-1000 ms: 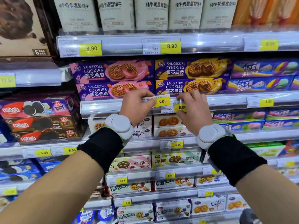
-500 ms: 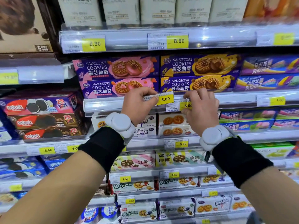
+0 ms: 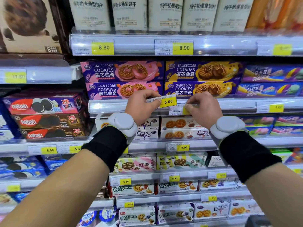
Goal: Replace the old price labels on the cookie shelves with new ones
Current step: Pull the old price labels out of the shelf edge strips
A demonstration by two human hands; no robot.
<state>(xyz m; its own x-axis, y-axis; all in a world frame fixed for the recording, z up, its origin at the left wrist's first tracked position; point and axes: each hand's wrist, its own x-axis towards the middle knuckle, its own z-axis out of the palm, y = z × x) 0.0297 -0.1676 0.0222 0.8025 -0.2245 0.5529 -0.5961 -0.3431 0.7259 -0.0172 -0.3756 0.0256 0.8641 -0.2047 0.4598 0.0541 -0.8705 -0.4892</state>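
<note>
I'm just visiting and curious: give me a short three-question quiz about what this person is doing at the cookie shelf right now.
1. True or false: the left hand holds a loose price label reading 5.00.
2. Multiple choice: the right hand is pinching at
A. a cookie box
B. the label still sitting in the shelf rail
C. the 8.90 tag on the shelf above
3. Fill in: the boxes directly above the two hands are printed "SAUCECORE ____".

Key: 1 true; 2 B; 3 COOKIES.
</note>
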